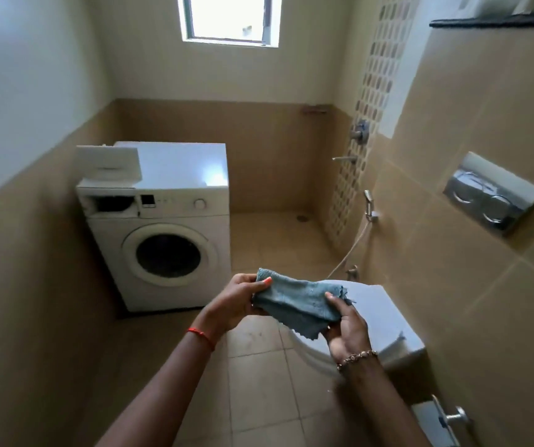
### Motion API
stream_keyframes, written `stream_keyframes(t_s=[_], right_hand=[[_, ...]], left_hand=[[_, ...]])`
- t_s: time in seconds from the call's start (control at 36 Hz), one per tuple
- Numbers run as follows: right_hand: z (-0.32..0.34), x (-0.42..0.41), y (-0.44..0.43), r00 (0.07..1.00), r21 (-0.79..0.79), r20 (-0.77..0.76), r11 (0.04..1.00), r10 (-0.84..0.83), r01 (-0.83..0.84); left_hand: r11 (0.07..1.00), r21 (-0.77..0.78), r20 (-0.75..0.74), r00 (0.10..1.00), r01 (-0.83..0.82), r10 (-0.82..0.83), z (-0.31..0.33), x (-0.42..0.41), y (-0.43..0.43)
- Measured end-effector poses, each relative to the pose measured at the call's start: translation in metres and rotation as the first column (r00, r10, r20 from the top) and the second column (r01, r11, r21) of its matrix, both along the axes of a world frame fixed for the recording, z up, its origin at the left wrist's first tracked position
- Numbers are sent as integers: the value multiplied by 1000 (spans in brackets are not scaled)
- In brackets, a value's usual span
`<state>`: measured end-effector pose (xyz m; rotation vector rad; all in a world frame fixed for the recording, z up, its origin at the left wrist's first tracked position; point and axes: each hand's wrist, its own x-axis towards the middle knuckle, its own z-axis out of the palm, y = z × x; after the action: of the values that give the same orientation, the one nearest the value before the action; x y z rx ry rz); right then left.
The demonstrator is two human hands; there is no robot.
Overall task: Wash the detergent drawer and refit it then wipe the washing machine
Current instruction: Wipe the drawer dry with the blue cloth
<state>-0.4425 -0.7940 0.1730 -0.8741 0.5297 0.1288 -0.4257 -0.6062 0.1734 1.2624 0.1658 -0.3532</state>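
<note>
The left hand [236, 301] and right hand [346, 330] each pinch one end of the limp blue-grey terry cloth [297, 306]; likely light, best gripped bunched.

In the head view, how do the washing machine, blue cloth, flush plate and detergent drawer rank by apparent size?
1. washing machine.
2. blue cloth and flush plate look about alike; both are nearer the camera, so unranked.
3. detergent drawer, on the machine's top.

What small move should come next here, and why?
Probably step to the machine, which stands some way off: the drawer lies on its top, the slot is open, and the left hand and right hand both hold the cloth.
</note>
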Motion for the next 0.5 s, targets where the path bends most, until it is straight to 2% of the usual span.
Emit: stream_keyframes(t_s=[0.14, 0.28, 0.42, 0.5], right_hand=[[-8, 29, 68, 979, 38, 9, 978, 204, -204], [-11, 70, 126, 892, 176, 64, 875, 447, -450], [-11, 121, 181, 820, 247, 135, 783, 556, -571], [-6, 151, 216, 797, 267, 129, 753, 590, -601]], left_hand=[[987, -5, -25, 987, -158, 158, -6, 3, 73], [952, -23, -22, 952, -305, 304, -3, 20, 135], [924, 11, 0, 924, -383, 383, 4, 57, 193], [910, 20, -17, 910, -413, 413, 8, 78, 225]])
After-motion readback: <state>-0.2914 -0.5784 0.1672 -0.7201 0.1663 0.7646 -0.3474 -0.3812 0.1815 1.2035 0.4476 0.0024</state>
